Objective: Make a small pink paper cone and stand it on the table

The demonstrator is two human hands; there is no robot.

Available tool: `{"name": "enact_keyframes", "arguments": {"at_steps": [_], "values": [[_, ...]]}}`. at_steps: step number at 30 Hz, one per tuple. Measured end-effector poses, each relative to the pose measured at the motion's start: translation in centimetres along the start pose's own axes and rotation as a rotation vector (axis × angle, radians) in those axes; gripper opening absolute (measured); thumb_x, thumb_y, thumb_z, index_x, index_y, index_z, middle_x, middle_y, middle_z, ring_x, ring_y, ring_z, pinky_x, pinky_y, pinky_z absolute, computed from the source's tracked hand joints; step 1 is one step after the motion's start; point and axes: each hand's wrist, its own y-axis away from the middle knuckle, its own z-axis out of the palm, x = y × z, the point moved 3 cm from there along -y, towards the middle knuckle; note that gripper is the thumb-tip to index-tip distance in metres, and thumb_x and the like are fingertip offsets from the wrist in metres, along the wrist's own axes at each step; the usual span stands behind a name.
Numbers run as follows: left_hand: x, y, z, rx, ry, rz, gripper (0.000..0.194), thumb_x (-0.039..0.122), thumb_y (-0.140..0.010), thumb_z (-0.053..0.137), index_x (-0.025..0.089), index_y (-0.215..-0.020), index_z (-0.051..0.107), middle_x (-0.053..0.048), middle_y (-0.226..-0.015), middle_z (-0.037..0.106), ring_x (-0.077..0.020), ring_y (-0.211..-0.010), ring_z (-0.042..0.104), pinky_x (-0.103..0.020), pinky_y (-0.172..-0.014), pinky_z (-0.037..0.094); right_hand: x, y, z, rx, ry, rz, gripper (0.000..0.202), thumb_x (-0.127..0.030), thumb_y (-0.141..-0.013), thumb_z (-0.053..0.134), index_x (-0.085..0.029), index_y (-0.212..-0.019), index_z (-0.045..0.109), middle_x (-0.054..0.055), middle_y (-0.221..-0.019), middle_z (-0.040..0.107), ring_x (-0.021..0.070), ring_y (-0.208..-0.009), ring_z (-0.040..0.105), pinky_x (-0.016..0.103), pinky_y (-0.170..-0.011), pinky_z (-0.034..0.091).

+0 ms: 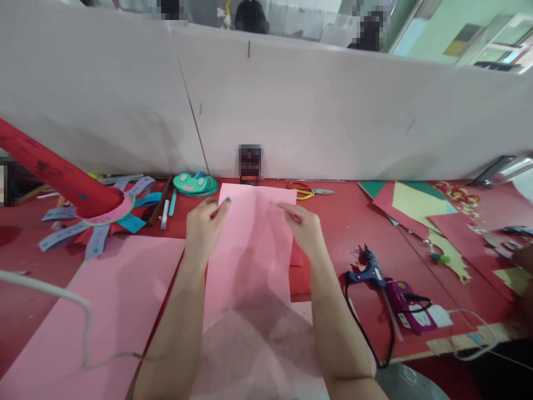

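A pink sheet of paper (254, 244) is held up in front of me over the red table. My left hand (206, 225) grips its left edge near the top, the thumb lying on the face of the sheet. On the opposite edge, my right hand (303, 225) pinches the paper between thumb and fingers. Faint shadows cross the sheet. Its lower end reaches toward my body, over more pale pink material. Behind the right side of the sheet, yellow-and-red-handled scissors (312, 191) lie by the wall.
On the left are a red tube (62, 166) with paper strips around its base, a large pink sheet (108, 300), green frog-face cutouts (195, 184) and pens (165, 214). On the right lie a glue gun (368, 272), a purple power strip (410, 305) and coloured papers (412, 208).
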Motion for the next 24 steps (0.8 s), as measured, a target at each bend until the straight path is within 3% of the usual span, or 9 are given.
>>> {"name": "enact_keyframes", "arguments": {"at_steps": [3, 5, 7, 10, 15, 17, 20, 22, 24], "values": [[1.8, 1.0, 0.2, 0.099, -0.013, 0.089, 0.030, 0.035, -0.089, 0.043, 0.018, -0.082, 0.066, -0.006, -0.099, 0.068, -0.0179, -0.090, 0.062, -0.029, -0.081, 0.047, -1.9, 1.1, 0.6, -0.002, 0.024, 0.061, 0.031, -0.023, -0.080, 0.050, -0.022, -0.103, 0.070, 0.005, -0.105, 0.068, 0.0182, -0.090, 0.064, 0.029, -0.075, 0.052], [3.3, 1.9, 1.0, 0.064, -0.005, 0.173, 0.034, 0.030, -0.092, 0.036, 0.019, -0.113, 0.061, -0.008, -0.124, 0.060, -0.0193, -0.115, 0.055, -0.032, -0.097, 0.042, -3.3, 1.9, 1.0, 0.003, -0.020, 0.081, 0.031, -0.033, -0.081, 0.054, -0.023, -0.107, 0.068, 0.005, -0.107, 0.067, 0.0192, -0.092, 0.063, 0.028, -0.072, 0.052], [4.6, 2.9, 2.1, 0.001, -0.048, 0.262, 0.041, 0.025, -0.093, 0.032, 0.019, -0.131, 0.047, -0.010, -0.139, 0.047, -0.0210, -0.131, 0.040, -0.038, -0.106, 0.035, -4.5, 2.7, 1.3, 0.020, -0.088, 0.063, 0.032, -0.041, -0.085, 0.051, -0.022, -0.103, 0.069, 0.006, -0.103, 0.067, 0.0191, -0.092, 0.062, 0.027, -0.070, 0.051], [5.8, 4.1, 4.0, -0.082, -0.137, 0.343, 0.045, 0.023, -0.093, 0.032, 0.020, -0.137, 0.038, -0.010, -0.149, 0.034, -0.0255, -0.141, 0.020, -0.050, -0.112, 0.022, -5.7, 3.3, 1.3, 0.032, -0.154, 0.006, 0.038, -0.044, -0.090, 0.040, -0.020, -0.088, 0.069, 0.004, -0.083, 0.064, 0.0164, -0.080, 0.060, 0.025, -0.066, 0.049], [6.5, 5.1, 5.4, -0.169, -0.132, 0.418, 0.051, 0.023, -0.092, 0.032, 0.018, -0.143, 0.026, -0.013, -0.152, 0.023, -0.0266, -0.143, 0.005, -0.056, -0.113, 0.010, -5.3, 2.9, 0.8, 0.046, 0.018, -0.025, 0.033, -0.037, -0.087, 0.048, -0.017, -0.061, 0.054, -0.001, -0.065, 0.049, 0.0101, -0.060, 0.047, 0.021, -0.053, 0.038], [6.7, 5.2, 4.9, -0.230, -0.103, 0.445, 0.055, 0.024, -0.092, 0.035, 0.020, -0.145, 0.020, -0.013, -0.154, 0.016, -0.0274, -0.143, 0.004, -0.058, -0.112, 0.010, -5.1, 2.6, 0.2, 0.081, 0.067, -0.057, 0.035, -0.033, -0.088, 0.046, -0.018, -0.056, 0.046, -0.003, -0.060, 0.042, 0.0089, -0.055, 0.042, 0.021, -0.051, 0.035], [7.3, 5.1, 2.7, -0.288, -0.045, 0.456, 0.054, 0.029, -0.092, 0.037, 0.027, -0.144, 0.021, -0.008, -0.156, 0.013, -0.0264, -0.143, 0.006, -0.055, -0.113, 0.013, -5.4, 2.5, -1.0, 0.141, 0.112, -0.157, 0.036, -0.031, -0.090, 0.044, -0.018, -0.056, 0.045, -0.003, -0.059, 0.042, 0.0091, -0.055, 0.041, 0.022, -0.053, 0.035], [7.6, 4.9, 0.4, -0.233, 0.000, 0.436, 0.050, 0.032, -0.092, 0.040, 0.032, -0.141, 0.028, -0.004, -0.156, 0.013, -0.0253, -0.143, 0.010, -0.052, -0.114, 0.016, -6.1, 2.9, -2.0, 0.203, 0.147, -0.245, 0.033, -0.030, -0.091, 0.045, -0.019, -0.061, 0.054, -0.001, -0.063, 0.049, 0.0107, -0.059, 0.048, 0.023, -0.055, 0.038], [7.9, 4.8, -2.1, -0.130, 0.041, 0.408, 0.051, 0.035, -0.090, 0.044, 0.037, -0.139, 0.030, 0.000, -0.155, 0.015, -0.0253, -0.142, 0.012, -0.049, -0.114, 0.021, -6.8, 3.7, -3.3, 0.343, 0.185, -0.349, 0.023, -0.028, -0.090, 0.049, -0.021, -0.074, 0.064, 0.001, -0.071, 0.058, 0.0138, -0.068, 0.056, 0.026, -0.061, 0.043]]}}
